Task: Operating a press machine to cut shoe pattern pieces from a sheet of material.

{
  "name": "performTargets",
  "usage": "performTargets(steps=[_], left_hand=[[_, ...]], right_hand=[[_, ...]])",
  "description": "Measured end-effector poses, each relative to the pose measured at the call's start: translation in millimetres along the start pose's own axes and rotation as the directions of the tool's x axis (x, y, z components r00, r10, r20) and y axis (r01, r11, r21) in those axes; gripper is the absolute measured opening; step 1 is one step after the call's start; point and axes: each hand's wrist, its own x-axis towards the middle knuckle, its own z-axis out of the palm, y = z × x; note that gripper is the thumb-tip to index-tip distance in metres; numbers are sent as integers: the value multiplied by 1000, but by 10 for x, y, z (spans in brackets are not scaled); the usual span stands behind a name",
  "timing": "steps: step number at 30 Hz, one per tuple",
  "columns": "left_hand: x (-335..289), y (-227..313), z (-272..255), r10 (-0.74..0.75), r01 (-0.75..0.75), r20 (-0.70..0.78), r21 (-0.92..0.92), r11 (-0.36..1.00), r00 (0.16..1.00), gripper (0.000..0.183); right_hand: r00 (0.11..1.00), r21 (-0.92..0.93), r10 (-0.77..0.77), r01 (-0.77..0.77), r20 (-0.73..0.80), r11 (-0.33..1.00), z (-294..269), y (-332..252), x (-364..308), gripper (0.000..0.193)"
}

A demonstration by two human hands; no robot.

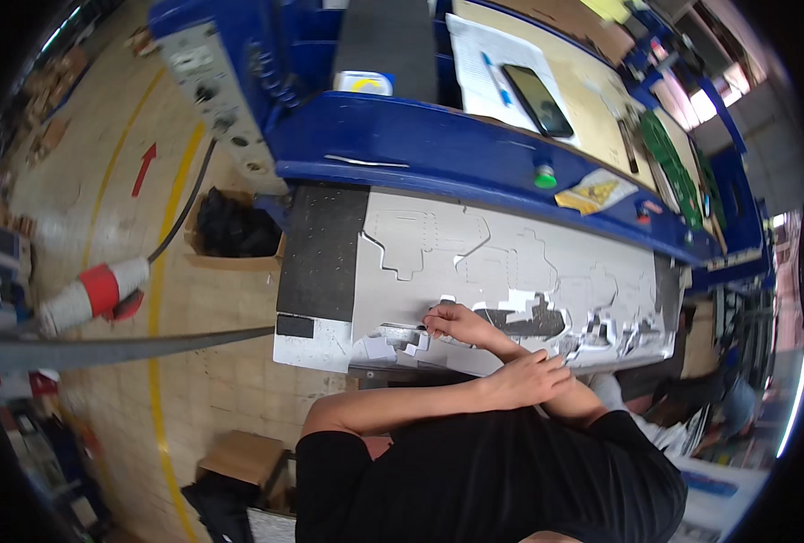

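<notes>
My arms cross in front of me. My left hand [521, 380] lies over my right forearm [572, 398], its bent fingers touching the skin near the wrist. Beyond it, my right hand [459, 324] reaches left, low over a pale grey die-cut sheet [402, 299]. Its fingers are closed together at the sheet's near part; whatever they may hold is too small to make out. Cut outlines and dashed crease lines run across the sheet. Around the right hand are cut-out gaps, with a dark surface showing through, and loose white scraps [379, 349].
A blue machine beam [402, 136] with a green button [544, 176] crosses behind the sheet. Above it lie a phone [538, 100], a blue pen [496, 79] and papers. At left are a red-and-white plug [94, 294], a grey bar [148, 351] and a box of black material [234, 226].
</notes>
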Motion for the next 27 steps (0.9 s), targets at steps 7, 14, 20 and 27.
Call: performTargets(steps=[7,14,20,27], left_hand=[[-47,-69,197,-276,326,228,-226,918,934,20],[-1318,-1464,-89,-935,945,-156,-28,326,318,34],[-852,-1178,386,-805,754,143,290,590,575,68],[-702,-1392,538,-717,596,129,466,654,685,29]], right_hand=[[995,179,95,-98,29,979,-406,203,-409,28],[798,57,-48,102,-601,993,-1010,744,-995,20],[804,-126,-162,109,-572,986,-1042,878,-1300,21],[784,-128,-226,186,-578,974,-1293,1048,-1511,24]])
